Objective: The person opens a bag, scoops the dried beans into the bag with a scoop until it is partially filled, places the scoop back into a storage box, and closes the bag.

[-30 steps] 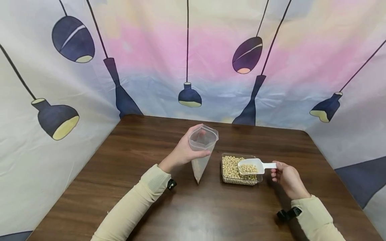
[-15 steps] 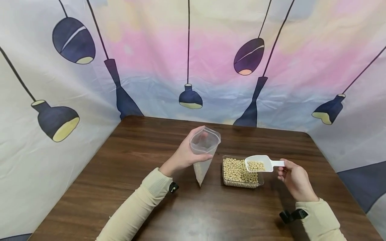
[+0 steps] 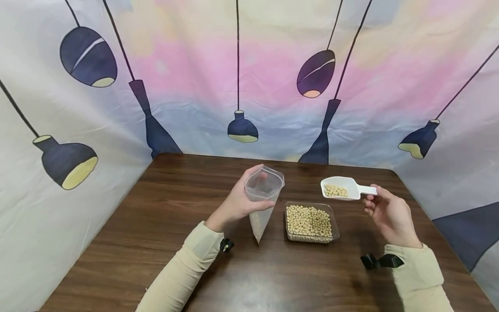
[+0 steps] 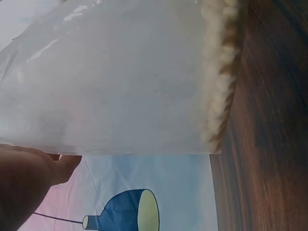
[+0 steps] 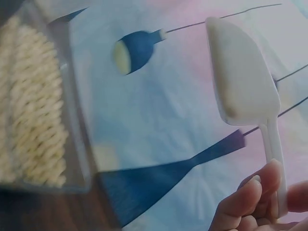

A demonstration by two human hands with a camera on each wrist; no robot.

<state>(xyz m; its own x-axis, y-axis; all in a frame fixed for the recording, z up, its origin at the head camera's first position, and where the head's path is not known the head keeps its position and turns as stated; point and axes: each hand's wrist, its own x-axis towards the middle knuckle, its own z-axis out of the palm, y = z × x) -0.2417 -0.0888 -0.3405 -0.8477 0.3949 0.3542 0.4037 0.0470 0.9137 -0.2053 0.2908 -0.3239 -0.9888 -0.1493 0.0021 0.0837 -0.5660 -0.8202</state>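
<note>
Step in hand: a transfer, apparently; the next move likely calls for a level carry leftward. Left grip [image 3: 234, 201] holds a clear bag [image 3: 262, 219], mouth upward, beans [image 4: 221, 82] at its bottom. On the desk [image 3: 195, 182], a clear tub [image 3: 335, 233] is well filled with beans. A part-loaded white scoop [image 3: 354, 190] stands clear of it, pinched by the right grip [image 3: 394, 216].

A clear bag [image 3: 266, 189] gapes upward, pale lumps [image 4: 219, 91] at its bottom. A white scoop [image 3: 352, 189] of beans [image 3: 335, 190] hangs near the bean-filled box [image 3: 334, 224].

Tabletop [image 3: 253, 286] glare — blurry beans [image 5: 38, 106], wrist view
</note>
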